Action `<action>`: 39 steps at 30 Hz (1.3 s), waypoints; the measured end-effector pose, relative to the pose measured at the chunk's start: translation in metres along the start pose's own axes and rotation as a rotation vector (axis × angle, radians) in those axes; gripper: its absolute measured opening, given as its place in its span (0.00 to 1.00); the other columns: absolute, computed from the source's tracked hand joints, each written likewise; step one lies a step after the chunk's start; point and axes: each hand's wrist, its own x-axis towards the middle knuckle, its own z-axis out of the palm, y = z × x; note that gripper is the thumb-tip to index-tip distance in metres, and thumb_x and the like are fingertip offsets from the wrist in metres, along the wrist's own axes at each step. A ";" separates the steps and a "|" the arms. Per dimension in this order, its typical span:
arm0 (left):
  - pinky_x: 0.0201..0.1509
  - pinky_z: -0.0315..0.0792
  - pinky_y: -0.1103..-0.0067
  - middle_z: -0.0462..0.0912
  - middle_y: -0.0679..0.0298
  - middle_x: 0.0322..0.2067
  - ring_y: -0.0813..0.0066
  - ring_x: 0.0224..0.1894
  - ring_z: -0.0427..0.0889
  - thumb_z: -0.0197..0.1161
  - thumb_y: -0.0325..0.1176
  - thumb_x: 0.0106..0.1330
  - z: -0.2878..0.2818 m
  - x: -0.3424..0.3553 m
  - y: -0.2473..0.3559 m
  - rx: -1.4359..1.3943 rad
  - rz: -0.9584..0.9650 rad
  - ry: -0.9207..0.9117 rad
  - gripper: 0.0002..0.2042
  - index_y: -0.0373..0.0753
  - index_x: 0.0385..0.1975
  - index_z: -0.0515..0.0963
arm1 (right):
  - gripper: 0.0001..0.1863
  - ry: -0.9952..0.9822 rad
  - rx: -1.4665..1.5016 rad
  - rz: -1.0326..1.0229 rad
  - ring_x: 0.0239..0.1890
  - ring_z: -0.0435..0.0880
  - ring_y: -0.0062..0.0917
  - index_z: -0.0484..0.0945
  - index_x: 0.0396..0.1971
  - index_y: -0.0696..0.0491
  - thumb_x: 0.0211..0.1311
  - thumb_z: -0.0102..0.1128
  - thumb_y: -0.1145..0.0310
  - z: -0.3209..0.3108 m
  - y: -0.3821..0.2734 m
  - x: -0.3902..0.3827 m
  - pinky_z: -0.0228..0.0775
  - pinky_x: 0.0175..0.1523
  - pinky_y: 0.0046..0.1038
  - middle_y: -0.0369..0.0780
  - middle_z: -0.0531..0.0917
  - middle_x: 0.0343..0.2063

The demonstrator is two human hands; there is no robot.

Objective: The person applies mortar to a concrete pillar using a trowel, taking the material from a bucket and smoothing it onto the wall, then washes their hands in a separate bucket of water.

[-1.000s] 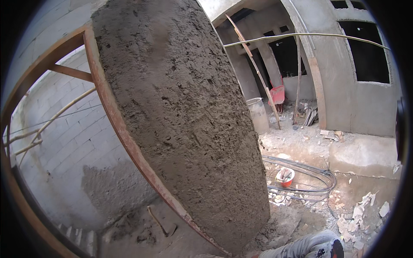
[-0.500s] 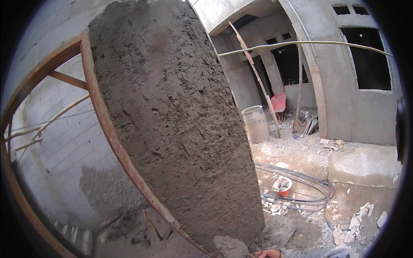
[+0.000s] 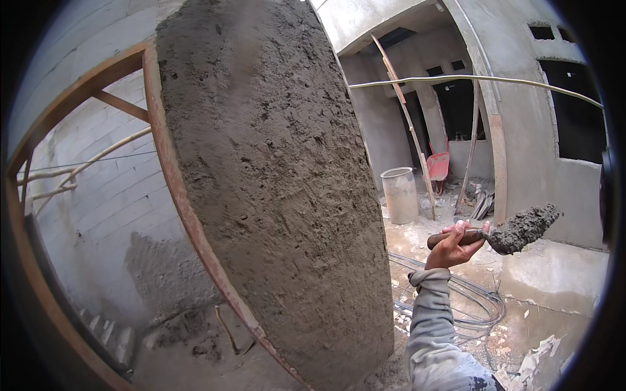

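While my right hand (image 3: pixel 450 250) is clamped round the trowel (image 3: pixel 439 240), tipping it could spill that heaped mortar (image 3: pixel 525 228); my left hand's out of view.

Mortar (image 3: pixel 523 229), bare blockwork (image 3: pixel 120 199) and wheelbarrow (image 3: pixel 438 166) mark a building site.

The right hand (image 3: pixel 454 247) is raised, and its fingers (image 3: pixel 471 249) are bent closed. The right forearm (image 3: pixel 432 319), in a grey sleeve (image 3: pixel 430 293), extends almost upright from the lower edge to the wrist (image 3: pixel 437 263).
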 end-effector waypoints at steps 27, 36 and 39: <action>0.31 0.68 0.72 0.69 0.65 0.25 0.69 0.29 0.71 0.52 0.43 0.62 -0.007 -0.039 0.018 -0.176 -0.190 0.004 0.12 0.41 0.32 0.70 | 0.07 -1.810 -0.318 2.350 0.13 0.67 0.17 0.72 0.33 0.51 0.55 0.51 0.66 -0.366 -0.107 -0.178 0.62 0.13 0.19 0.33 0.70 0.18; 0.30 0.69 0.69 0.70 0.65 0.25 0.66 0.28 0.72 0.54 0.42 0.61 0.005 -0.092 0.127 -0.498 -0.572 -0.037 0.12 0.40 0.33 0.70 | 0.17 -0.720 0.680 2.721 0.21 0.73 0.26 0.63 0.44 0.60 0.55 0.46 0.68 -0.295 -0.091 -0.087 0.70 0.26 0.29 0.41 0.71 0.26; 0.27 0.69 0.68 0.72 0.64 0.26 0.64 0.26 0.73 0.54 0.39 0.59 -0.012 -0.061 0.047 1.050 0.580 -0.165 0.10 0.39 0.32 0.71 | 0.19 -0.909 0.482 1.972 0.20 0.73 0.23 0.62 0.47 0.61 0.53 0.48 0.74 -0.187 -0.099 -0.035 0.72 0.24 0.27 0.40 0.70 0.26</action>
